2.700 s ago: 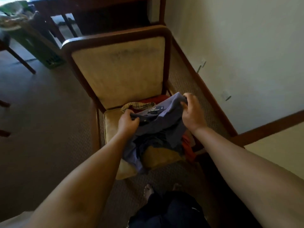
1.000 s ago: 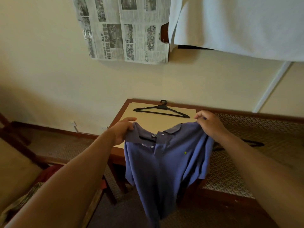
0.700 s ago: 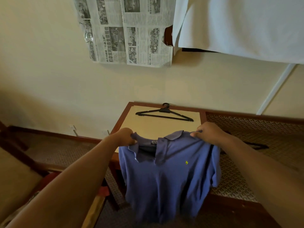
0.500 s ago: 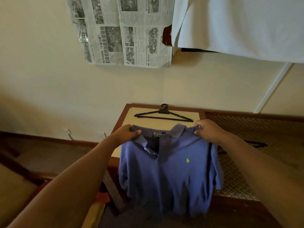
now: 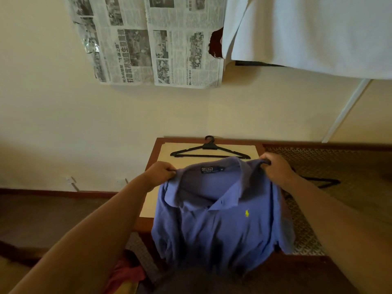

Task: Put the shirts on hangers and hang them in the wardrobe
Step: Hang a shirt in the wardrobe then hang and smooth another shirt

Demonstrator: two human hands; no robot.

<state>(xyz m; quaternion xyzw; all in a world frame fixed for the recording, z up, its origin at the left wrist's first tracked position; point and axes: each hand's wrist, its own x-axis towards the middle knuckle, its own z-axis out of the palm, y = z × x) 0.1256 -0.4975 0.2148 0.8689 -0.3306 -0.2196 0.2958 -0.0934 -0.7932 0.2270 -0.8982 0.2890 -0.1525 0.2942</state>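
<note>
Shirt [image 5: 220, 225] hem runs into dark blur at the bottom, its lower edge unreadable. Second hanger [image 5: 320, 181] on the woven mat [image 5: 339, 164] mostly covered by right hand [image 5: 275, 169] and forearm; only one dark end shows. Newspaper [image 5: 152, 43] cut off at the top edge, small print illegible. White cloth [image 5: 307, 32] cut off top and right, covers whatever dark item sits behind it. Red fabric [image 5: 125, 276] bottom left half hidden by left arm. Collar label's smaller lettering too small to read.
</note>
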